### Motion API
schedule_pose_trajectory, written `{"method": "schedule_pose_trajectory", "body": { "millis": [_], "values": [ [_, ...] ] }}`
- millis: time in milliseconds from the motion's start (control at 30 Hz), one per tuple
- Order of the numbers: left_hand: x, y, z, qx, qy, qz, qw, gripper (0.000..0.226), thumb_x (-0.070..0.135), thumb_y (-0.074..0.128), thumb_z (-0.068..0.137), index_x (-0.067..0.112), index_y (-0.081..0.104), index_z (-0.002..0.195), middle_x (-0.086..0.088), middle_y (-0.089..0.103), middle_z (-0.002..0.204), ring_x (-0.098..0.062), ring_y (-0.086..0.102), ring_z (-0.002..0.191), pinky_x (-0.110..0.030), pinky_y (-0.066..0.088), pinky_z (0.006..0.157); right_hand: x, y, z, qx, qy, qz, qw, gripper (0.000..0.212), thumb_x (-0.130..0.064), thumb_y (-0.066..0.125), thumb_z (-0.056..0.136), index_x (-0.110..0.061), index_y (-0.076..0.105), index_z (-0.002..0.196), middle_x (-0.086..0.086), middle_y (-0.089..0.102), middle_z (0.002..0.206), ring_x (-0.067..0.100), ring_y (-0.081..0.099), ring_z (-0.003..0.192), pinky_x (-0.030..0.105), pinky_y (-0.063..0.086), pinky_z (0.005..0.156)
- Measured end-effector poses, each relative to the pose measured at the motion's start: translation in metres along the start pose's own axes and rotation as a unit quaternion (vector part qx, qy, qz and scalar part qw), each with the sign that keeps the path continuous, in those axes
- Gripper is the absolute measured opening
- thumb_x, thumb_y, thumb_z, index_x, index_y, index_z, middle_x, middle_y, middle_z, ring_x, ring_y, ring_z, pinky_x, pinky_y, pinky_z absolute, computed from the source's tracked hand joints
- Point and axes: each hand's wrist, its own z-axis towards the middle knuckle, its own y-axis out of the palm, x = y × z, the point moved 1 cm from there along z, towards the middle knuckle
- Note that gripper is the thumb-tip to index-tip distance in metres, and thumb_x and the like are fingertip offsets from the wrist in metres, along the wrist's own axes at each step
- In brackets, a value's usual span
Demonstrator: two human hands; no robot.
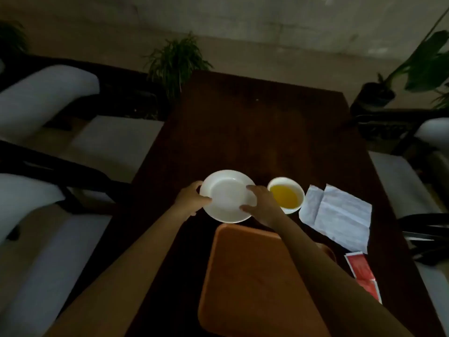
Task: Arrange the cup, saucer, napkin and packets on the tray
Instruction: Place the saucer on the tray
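Note:
A white saucer (227, 194) sits on the dark table just beyond the far edge of the brown wooden tray (255, 283). My left hand (192, 199) grips the saucer's left rim and my right hand (261, 205) grips its right rim. To the right of the saucer stands a white cup (286, 194) holding yellow liquid. A white napkin (337, 214) lies unfolded further right. Red packets (363, 276) lie at the table's right side, near the tray; my right forearm hides part of the tray's right edge.
The dark wooden table (255, 132) stretches away from me. Grey-cushioned chairs (43, 98) stand on the left and another chair (413, 186) on the right. Potted plants (175, 62) stand past the far end.

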Motion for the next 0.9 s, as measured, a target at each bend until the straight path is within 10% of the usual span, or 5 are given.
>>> {"method": "schedule_pose_trajectory", "body": {
  "millis": [333,567,900],
  "values": [
    [-0.010,0.015,0.031,0.028,-0.011,-0.016,0.999,0.082,0.003,0.067,0.077,0.020,0.022,0.143,-0.015,0.020,0.148,-0.043,0.040,0.124,-0.053,0.055,0.081,-0.006,0.018,0.069,-0.005,0.027,-0.138,0.990,0.059,-0.020,0.053,0.089,-0.012,0.026,0.141,0.014,0.026,0.149,0.038,0.022,0.133,0.048,0.030,0.107],
    [-0.007,0.028,0.036,0.070,0.007,0.031,0.997,0.055,0.006,0.066,0.076,0.017,0.045,0.126,-0.016,0.044,0.129,-0.038,0.055,0.105,-0.041,0.059,0.058,0.004,0.025,0.088,-0.002,0.065,-0.129,0.990,0.059,-0.002,0.044,0.087,-0.010,0.024,0.142,0.016,0.028,0.147,0.040,0.028,0.130,0.046,0.032,0.106],
    [-0.007,0.016,0.030,0.106,0.054,0.017,0.993,0.043,0.001,0.054,0.080,0.015,0.052,0.120,-0.017,0.041,0.128,-0.041,0.050,0.109,-0.056,0.057,0.070,0.006,0.019,0.085,0.031,0.037,-0.093,0.994,0.062,0.007,0.039,0.085,-0.015,0.029,0.142,0.010,0.027,0.148,0.038,0.028,0.129,0.040,0.035,0.103]
  ]
}}
